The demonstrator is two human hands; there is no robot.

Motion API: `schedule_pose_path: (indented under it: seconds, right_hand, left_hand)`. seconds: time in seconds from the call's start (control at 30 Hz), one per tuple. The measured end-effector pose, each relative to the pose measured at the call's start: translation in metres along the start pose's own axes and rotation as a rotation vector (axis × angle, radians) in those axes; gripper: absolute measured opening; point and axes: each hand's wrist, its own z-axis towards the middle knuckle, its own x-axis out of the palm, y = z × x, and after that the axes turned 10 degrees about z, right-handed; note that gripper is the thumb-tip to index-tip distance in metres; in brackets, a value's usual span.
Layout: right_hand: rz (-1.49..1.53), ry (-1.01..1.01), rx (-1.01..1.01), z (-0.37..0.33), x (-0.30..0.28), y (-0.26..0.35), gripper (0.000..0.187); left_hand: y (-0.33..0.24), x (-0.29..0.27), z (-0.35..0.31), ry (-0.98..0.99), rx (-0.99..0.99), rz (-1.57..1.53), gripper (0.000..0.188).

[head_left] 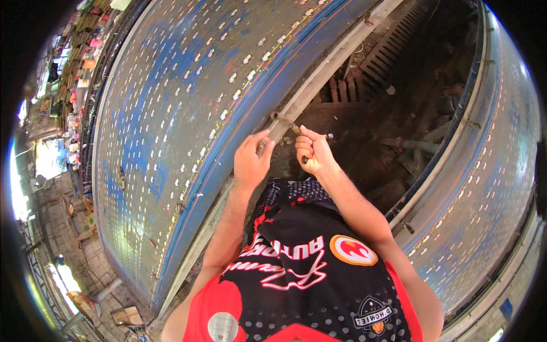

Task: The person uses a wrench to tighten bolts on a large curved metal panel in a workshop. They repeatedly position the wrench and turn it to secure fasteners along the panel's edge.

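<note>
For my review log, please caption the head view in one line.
Right hand grips a worn metal piece; left hand is at the pale rail edging a patterned blue-grey surface.

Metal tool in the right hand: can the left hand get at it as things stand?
Likely yes: the left hand is close to the metal tool, with nothing visible blocking the gap, though the right hand grips its lower part.

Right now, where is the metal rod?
In the head view, the metal rod is in the right hand, right of the left hand, near the pale rail.
</note>
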Motion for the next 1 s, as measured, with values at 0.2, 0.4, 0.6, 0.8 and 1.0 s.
schedule_pose_path:
  seconds: [0.2, 0.4, 0.6, 0.8, 1.0]
  right_hand:
    - [-1.533, 0.32, -1.318, 0.024, -0.017, -0.016, 0.009]
    - [-2.359, 0.668, -0.852, 0.002, 0.007, 0.051, 0.007]
    - [-3.227, 0.694, -0.584, -0.027, 0.084, 0.048, 0.03]
    - [-2.815, 0.502, -0.889, -0.055, 0.06, 0.073, 0.058]
    - [-1.965, -0.05, -1.415, -0.072, -0.02, 0.081, 0.043]
  left_hand:
    - [0.004, 0.019, 0.06, 0.127, 0.009, -0.014, 0.034]
    - [0.015, 0.013, 0.066, 0.251, -0.002, -0.018, 0.03]
    - [0.017, 0.03, 0.063, 0.123, 0.091, -0.003, 0.029]
    - [-0.002, 0.018, 0.065, 0.037, 0.042, 0.02, 0.023]
    - [0.029, -0.014, 0.081, -0.463, 0.134, 0.06, 0.044]
